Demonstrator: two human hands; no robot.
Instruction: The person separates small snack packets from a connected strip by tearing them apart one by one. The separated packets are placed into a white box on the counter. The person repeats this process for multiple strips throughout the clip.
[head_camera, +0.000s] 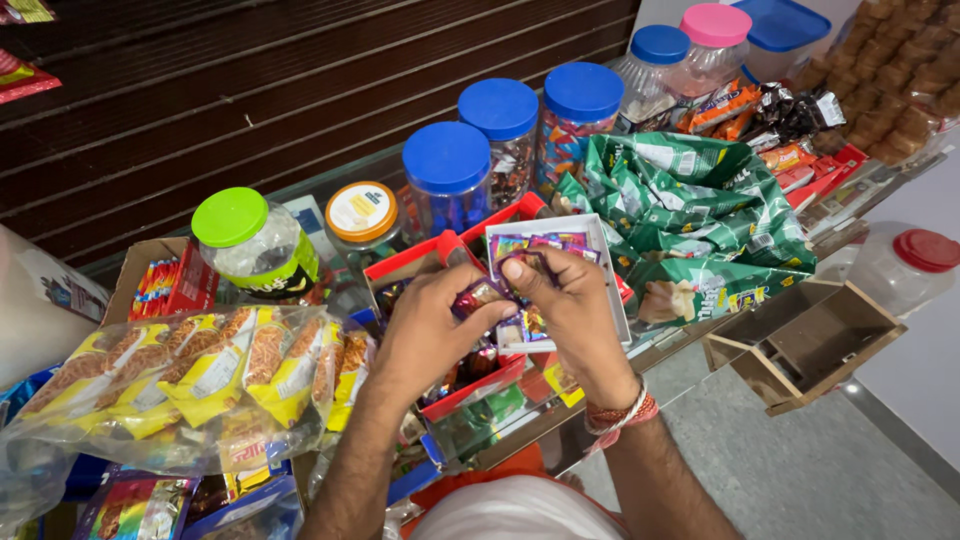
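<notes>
Both hands, left hand (425, 325) and right hand (570, 300), pinching small shiny purple candy wrappers (487, 293) together over white cardboard box (612, 270); blue-lidded plastic jars (447, 175) and green foil snack packets (690, 215) crowding behind.

Both forearms rise from the lower edge and converge toward the middle, bare to the elbow. The left hand (425, 325) is curled, knuckles up, thumb and forefinger pinched together. The right hand (570, 310) faces it, palm turned inward, its fingertips meeting the left's in a close grip. Red and white threads circle the right wrist.
</notes>
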